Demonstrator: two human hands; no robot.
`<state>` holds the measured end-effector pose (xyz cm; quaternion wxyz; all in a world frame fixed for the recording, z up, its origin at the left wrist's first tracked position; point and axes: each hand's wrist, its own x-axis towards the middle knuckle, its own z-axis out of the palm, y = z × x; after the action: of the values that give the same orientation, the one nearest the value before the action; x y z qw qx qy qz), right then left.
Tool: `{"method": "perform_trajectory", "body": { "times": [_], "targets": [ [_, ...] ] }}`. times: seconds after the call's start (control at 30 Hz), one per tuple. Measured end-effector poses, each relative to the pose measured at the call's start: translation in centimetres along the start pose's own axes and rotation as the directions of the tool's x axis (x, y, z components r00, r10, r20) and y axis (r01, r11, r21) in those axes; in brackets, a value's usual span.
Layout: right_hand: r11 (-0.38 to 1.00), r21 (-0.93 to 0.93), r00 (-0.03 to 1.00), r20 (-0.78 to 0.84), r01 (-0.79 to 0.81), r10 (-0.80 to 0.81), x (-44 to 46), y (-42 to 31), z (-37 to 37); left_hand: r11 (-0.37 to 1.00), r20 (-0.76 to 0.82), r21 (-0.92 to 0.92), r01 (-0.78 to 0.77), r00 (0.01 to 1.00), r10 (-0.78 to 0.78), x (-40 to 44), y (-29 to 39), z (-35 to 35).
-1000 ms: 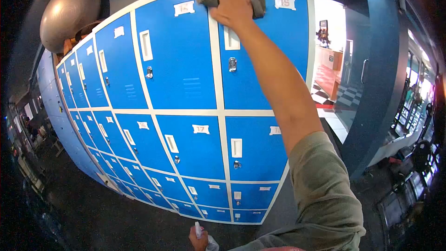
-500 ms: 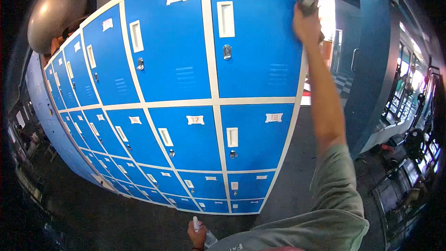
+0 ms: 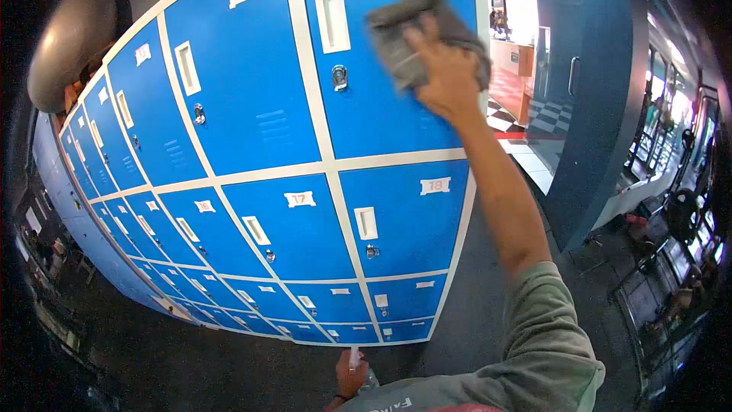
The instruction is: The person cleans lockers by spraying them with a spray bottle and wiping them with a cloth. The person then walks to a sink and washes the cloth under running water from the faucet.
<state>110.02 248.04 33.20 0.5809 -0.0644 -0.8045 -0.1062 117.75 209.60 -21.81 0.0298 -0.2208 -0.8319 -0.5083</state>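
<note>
My right hand [image 3: 450, 80] presses a folded grey cloth [image 3: 404, 46] against the blue door of locker 15 [image 3: 381, 122], right of its white handle recess; cloth and fingers are slightly blurred. Low in the view, my left hand [image 3: 351, 376] is closed around a clear bottle with a white top [image 3: 354, 358], held in front of the lockers' base. The bottle's body is mostly hidden by the hand. Locker 18 [image 3: 404, 221] lies directly below locker 15, and every door in sight is closed.
A large grey ball [image 3: 72, 46] rests on top of the lockers at the left. Right of the lockers, a doorway shows a counter [image 3: 509, 80] and checkered floor, beside a dark blue pillar [image 3: 595, 107]. Gym equipment [image 3: 682, 217] stands far right.
My right hand has moved with the cloth from the top edge to the locker's right edge, then back left and down onto door 15. The view has shifted slightly right.
</note>
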Motion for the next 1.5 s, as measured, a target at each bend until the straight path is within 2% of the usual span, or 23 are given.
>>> {"method": "perform_trajectory", "body": {
  "times": [0.03,0.07,0.1,0.17,0.3,0.37,0.43,0.53,0.6,0.67,0.73,0.83,0.87,0.9,0.97,1.0,1.07,1.17,1.2,1.27,1.37,1.43,1.5],
  "targets": [
    [0.988,-0.077,0.987,-0.102,-0.131,0.123,0.2,1.3,0.6,0.999,0.014,-0.037,0.013,1.000,-0.012,-0.1,-0.1,0.5],
    [0.976,-0.167,0.955,-0.284,-0.136,0.084,1.3,2.3,0.8,0.991,0.074,0.112,-0.077,0.995,0.069,-0.1,-0.3,0.4],
    [0.977,-0.012,0.888,-0.419,-0.213,0.189,3.1,2.3,1.9,0.996,0.123,0.093,-0.010,0.992,-0.001,-0.5,-0.8,0.7],
    [0.965,-0.025,0.834,-0.508,-0.262,0.213,4.9,-0.3,2.7,0.990,0.225,0.067,0.122,0.965,-0.134,-1.1,-1.8,1.5],
    [0.999,-0.012,0.987,-0.157,-0.030,0.028,1.2,-4.4,1.9,0.996,0.251,-0.007,0.087,0.964,-0.082,-1.3,-0.9,2.3],
    [0.994,0.093,0.990,0.122,0.062,-0.073,-2.6,-4.8,1.2,0.996,0.236,-0.069,0.057,0.971,-0.040,-0.3,-0.4,2.2],
    [0.997,0.077,0.969,0.245,0.006,-0.025,-5.5,-2.4,0.2,0.975,0.263,-0.204,0.090,0.964,-0.034,-0.6,-1.9,2.7],
    [0.985,-0.129,0.992,0.022,-0.119,0.123,-6.6,3.2,1.3,0.984,0.414,-0.001,0.181,0.895,-0.164,0.3,5.1,-0.7],
    [0.973,-0.154,0.972,-0.186,-0.174,0.145,-4.6,3.7,2.4,0.993,0.441,-0.015,0.113,0.892,-0.095,-0.4,3.0,0.4],
    [0.976,-0.091,0.905,-0.400,-0.198,0.146,-2.6,0.4,3.3,0.954,0.347,0.070,-0.290,0.904,0.249,-1.8,-3.9,3.5],
    [0.985,-0.050,0.956,-0.256,-0.164,0.146,-3.0,-3.9,3.5,0.996,0.418,-0.082,-0.019,0.907,0.052,-1.9,-7.4,5.8],
    [0.996,-0.020,0.981,0.171,0.091,-0.087,-8.4,-7.6,4.0,0.987,0.445,-0.070,0.146,0.890,-0.100,-1.1,-4.0,4.5],
    [0.989,0.068,0.934,0.328,0.128,-0.143,-10.2,-8.1,4.4,1.000,0.392,-0.021,-0.022,0.920,0.028,-0.4,-1.8,3.4],
    [0.984,0.062,0.858,0.483,0.167,-0.176,-11.7,-7.3,3.7,0.999,0.385,-0.012,0.037,0.923,-0.030,-0.5,-2.3,3.3],
    [0.974,0.084,0.808,0.547,0.209,-0.220,-14.0,-3.3,2.5,0.988,0.366,0.002,0.155,0.919,-0.145,-0.9,-3.2,3.2],
    [0.971,0.101,0.852,0.467,0.215,-0.237,-14.8,-1.2,2.4,0.983,0.345,-0.007,0.183,0.923,-0.169,-1.3,-3.9,2.7],
    [0.979,-0.124,0.927,0.358,0.161,-0.107,-13.9,1.3,1.7,0.975,0.258,-0.144,0.172,0.957,-0.130,-2.5,-3.5,1.3],
    [0.990,-0.122,0.997,-0.047,-0.065,0.060,-10.7,0.0,3.1,0.997,0.153,-0.065,-0.048,0.987,0.058,-2.9,-2.4,-0.6],
    [0.975,-0.112,0.967,-0.192,-0.191,0.167,-9.9,-2.7,4.9,0.961,0.053,-0.276,0.002,0.998,0.013,-4.4,-6.7,2.0],
    [0.975,0.005,0.957,-0.192,-0.221,0.217,-9.8,-7.7,6.8,0.989,0.074,-0.117,-0.085,0.993,0.094,-3.2,-3.6,0.6],
    [0.995,0.095,0.987,0.150,0.034,-0.048,-12.3,-12.6,7.2,0.991,0.096,-0.119,-0.068,0.992,0.079,-1.7,-1.7,0.5],
    [0.970,0.181,0.845,0.481,0.165,-0.233,-13.3,-11.2,6.8,0.979,0.104,-0.198,-0.036,0.993,0.058,-1.1,-1.0,0.2],
    [0.965,0.208,0.838,0.488,0.160,-0.244,-13.5,-7.5,5.2,0.989,0.098,-0.106,-0.101,0.989,0.111,-0.8,-0.7,-0.4]
  ]
}}
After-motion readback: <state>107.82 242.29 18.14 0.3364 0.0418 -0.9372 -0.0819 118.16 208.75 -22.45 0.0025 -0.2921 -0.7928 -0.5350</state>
